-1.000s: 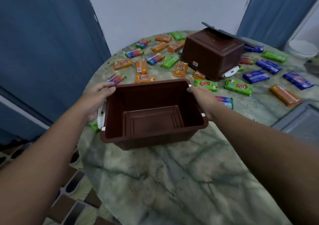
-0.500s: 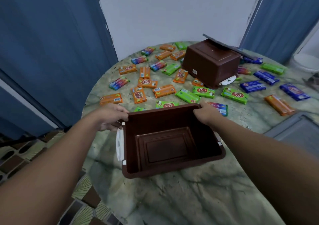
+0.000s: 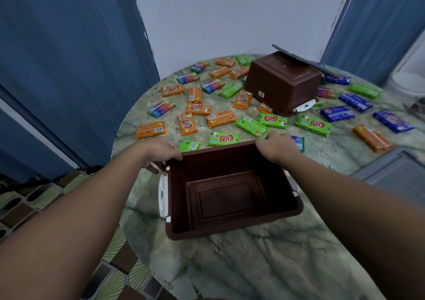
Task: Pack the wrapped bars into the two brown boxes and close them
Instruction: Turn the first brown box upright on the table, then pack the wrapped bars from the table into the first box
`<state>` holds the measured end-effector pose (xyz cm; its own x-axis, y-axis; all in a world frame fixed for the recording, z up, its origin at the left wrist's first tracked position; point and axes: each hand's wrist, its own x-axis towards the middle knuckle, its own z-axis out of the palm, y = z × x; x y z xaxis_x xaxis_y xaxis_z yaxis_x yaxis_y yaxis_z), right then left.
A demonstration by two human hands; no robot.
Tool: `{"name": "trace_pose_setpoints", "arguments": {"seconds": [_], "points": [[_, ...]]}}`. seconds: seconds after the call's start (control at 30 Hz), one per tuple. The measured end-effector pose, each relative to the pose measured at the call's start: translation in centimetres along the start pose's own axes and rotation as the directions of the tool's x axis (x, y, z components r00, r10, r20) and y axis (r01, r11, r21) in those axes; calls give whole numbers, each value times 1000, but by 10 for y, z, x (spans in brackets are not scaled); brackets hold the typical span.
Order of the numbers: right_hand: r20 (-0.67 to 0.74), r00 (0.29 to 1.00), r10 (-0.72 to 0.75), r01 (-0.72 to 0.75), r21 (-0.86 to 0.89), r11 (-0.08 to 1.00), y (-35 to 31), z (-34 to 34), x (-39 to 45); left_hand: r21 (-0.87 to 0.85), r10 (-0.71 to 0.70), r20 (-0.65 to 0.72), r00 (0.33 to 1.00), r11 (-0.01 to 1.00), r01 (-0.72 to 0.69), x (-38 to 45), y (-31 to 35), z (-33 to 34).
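Note:
An empty brown box point(image 3: 230, 198) stands upright on the round marbled table point(image 3: 241, 265), its white side latch facing left. My left hand point(image 3: 161, 150) grips the box's far left corner. My right hand point(image 3: 274, 146) rests on the far right corner of the rim. A second brown box point(image 3: 282, 81) lies upside down at the back, with a dark lid point(image 3: 299, 58) leaning against it. Several wrapped bars lie scattered beyond the near box: orange bars point(image 3: 187, 123), green bars point(image 3: 224, 138), blue bars point(image 3: 337, 113) and multicoloured ones point(image 3: 161, 108).
Blue curtains point(image 3: 69, 58) hang at left and right of a white wall. A grey lid or tray point(image 3: 395, 175) overlaps the table's right edge. Patterned floor tiles point(image 3: 27, 198) show below left. Bare tabletop lies in front of the near box.
The near box has come toward me along the table and been set down, uncovering several bars behind it. My hands have slid from its sides to its far corners.

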<state>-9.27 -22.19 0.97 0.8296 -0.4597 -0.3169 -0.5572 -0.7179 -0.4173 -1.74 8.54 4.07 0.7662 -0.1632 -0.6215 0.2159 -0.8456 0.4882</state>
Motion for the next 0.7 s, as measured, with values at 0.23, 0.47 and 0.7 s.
{"name": "trace_pose_setpoints", "arguments": {"seconds": [0.23, 0.47, 0.7], "points": [[-103, 955, -277, 275, -31, 961, -40, -4, 4, 87, 204, -262, 943, 978, -187, 15, 26, -5], [57, 941, -332, 333, -3, 943, -79, 16, 34, 226, 244, -310, 919, 958, -178, 50, 46, -1], [154, 933, -324, 336, -62, 940, -91, 32, 68, 335, 138, -271, 953, 941, -41, 96, 38, 14]]}}
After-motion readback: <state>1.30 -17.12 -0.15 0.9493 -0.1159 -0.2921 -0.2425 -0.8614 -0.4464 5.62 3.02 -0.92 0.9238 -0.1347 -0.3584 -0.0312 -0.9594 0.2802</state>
